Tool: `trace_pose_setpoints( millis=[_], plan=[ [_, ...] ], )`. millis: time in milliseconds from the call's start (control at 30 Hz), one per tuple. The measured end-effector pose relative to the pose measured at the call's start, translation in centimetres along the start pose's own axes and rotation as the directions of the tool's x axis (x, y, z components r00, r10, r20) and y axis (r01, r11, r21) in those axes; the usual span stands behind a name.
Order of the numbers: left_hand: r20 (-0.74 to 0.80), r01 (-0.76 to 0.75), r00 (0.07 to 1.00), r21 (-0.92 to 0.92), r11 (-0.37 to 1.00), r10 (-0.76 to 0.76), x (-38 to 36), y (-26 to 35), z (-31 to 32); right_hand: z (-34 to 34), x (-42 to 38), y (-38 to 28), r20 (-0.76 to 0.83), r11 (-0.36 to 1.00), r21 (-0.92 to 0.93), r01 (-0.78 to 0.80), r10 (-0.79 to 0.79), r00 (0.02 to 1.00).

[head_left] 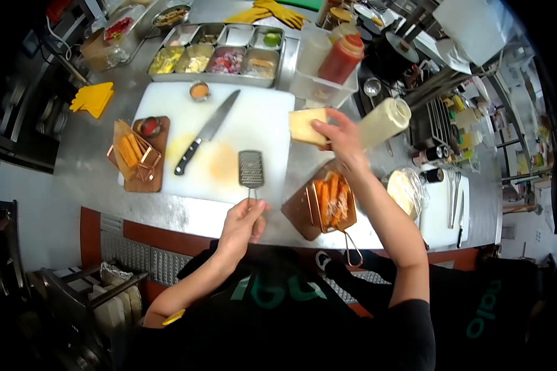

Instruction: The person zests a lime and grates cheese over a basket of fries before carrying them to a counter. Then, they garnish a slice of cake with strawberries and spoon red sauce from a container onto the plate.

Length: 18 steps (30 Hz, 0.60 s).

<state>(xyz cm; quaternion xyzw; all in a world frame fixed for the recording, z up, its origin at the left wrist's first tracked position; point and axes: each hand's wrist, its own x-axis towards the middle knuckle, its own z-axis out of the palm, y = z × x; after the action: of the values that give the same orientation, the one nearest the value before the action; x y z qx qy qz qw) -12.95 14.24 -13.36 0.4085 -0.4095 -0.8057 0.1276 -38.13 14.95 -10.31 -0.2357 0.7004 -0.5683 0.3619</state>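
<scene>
Nearest the body, the left hand (240, 227) is closed on the thin wire handle of a small grater (251, 168), whose flat head rises over the edge of a white cutting board (158, 102). The grater looks light and fairly stiff; the handle is the place to hold it, since the teeth could catch skin.

To its right, a copper-coloured basket (312, 207) of orange sticks (335, 198), topped with pale shreds, sits on a wooden board (294, 211). The sticks look likely to break if squeezed; the basket's wire handle (351, 248) points toward the person and seems the natural grip.

A little farther out, the right hand (345, 141) is clamped on the right end of a pale yellow block of cheese (303, 125), held beyond the basket. The two hands are well apart. The block looks firm and modest in weight, perhaps slightly greasy, so its flat sides near the thick end should give the surest grip, with fingertips back from the free end.

A knife (211, 128) lies slantwise on the cutting board, a small cup of sauce (199, 91) near its tip. Beyond stand the metal pans (213, 78) and, farther still, yellow gloves (254, 13).
</scene>
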Motion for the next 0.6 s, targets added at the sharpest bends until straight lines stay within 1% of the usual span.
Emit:
trace_pose_setpoints(
  millis=[33, 67, 100, 133, 167, 233, 267, 300, 333, 367, 400, 433, 467, 500, 567, 600],
  plan=[
    [0.000, -0.015, 1.000, 0.003, 1.000, 0.015, 0.3, 0.5, -0.9, 1.9, 2.8, 0.6, -0.059, 0.996, -0.026, -0.079, 0.078, 0.995],
    [-0.020, -0.030, 0.999, -0.017, 0.999, 0.030, 0.5, 0.9, -1.9, 3.6, 5.8, 1.2, -0.063, 0.994, 0.036, -0.107, 0.109, 0.992],
    [-0.042, -0.045, 0.998, -0.038, 0.998, 0.043, 0.7, 1.3, -2.8, 5.4, 8.6, 1.6, -0.092, 0.991, 0.063, -0.116, 0.121, 0.988],
    [-0.026, -0.061, 0.998, -0.086, 0.994, 0.059, 0.9, 2.0, -3.6, 6.9, 11.5, 2.1, -0.119, 0.988, 0.090, -0.124, 0.135, 0.984],
    [-0.033, -0.074, 0.997, -0.087, 0.993, 0.071, 1.1, 2.8, -4.3, 8.3, 14.8, 2.9, -0.109, 0.989, 0.091, -0.115, 0.125, 0.986],
    [0.004, -0.071, 0.997, -0.111, 0.991, 0.072, 1.7, 4.3, -5.4, 11.0, 20.8, 4.8, -0.281, 0.971, 0.185, -0.152, 0.201, 0.939],
    [0.020, -0.069, 0.997, -0.114, 0.991, 0.072, 2.2, 5.0, -5.8, 12.0, 22.5, 5.5, -0.273, 0.972, 0.183, -0.148, 0.195, 0.942],
    [0.016, -0.074, 0.997, -0.119, 0.990, 0.076, 3.0, 5.6, -6.0, 12.8, 23.2, 5.3, -0.288, 0.960, 0.236, -0.149, 0.215, 0.933],
    [0.011, -0.120, 0.992, -0.111, 0.987, 0.122, 4.0, 6.1, -6.1, 13.3, 23.9, 5.1, -0.305, 0.946, 0.287, -0.149, 0.238, 0.922],
    [0.008, -0.161, 0.987, -0.102, 0.982, 0.162, 5.0, 6.6, -6.0, 13.5, 24.2, 5.4, -0.308, 0.947, 0.283, -0.151, 0.239, 0.921],
    [0.012, -0.150, 0.988, -0.106, 0.983, 0.152, 5.9, 7.4, -5.8, 13.9, 21.3, 4.0, -0.191, 0.940, 0.269, -0.210, 0.266, 0.945],
    [0.008, -0.186, 0.982, -0.098, 0.978, 0.188, 7.0, 8.4, -5.4, 13.9, 18.2, 2.5, -0.075, 0.931, 0.248, -0.268, 0.294, 0.953],
    [0.006, -0.222, 0.975, -0.092, 0.971, 0.224, 8.2, 9.4, -5.0, 13.0, 16.0, 1.5, -0.018, 0.942, 0.207, -0.263, 0.272, 0.962],
    [0.017, -0.207, 0.978, -0.099, 0.973, 0.210, 9.8, 10.0, -4.5, 11.5, 13.7, 0.6, 0.039, 0.952, 0.165, -0.257, 0.254, 0.966],
    [0.064, -0.157, 0.984, -0.109, 0.982, 0.165, 13.6, 10.7, -3.3, 7.9, 9.0, -2.1, 0.058, 0.961, 0.176, -0.214, 0.207, 0.977],
    [0.072, -0.166, 0.982, -0.121, 0.979, 0.176, 15.4, 10.8, -2.4, 5.8, 6.7, -3.0, 0.034, 0.964, 0.182, -0.193, 0.190, 0.981]
  ],
)
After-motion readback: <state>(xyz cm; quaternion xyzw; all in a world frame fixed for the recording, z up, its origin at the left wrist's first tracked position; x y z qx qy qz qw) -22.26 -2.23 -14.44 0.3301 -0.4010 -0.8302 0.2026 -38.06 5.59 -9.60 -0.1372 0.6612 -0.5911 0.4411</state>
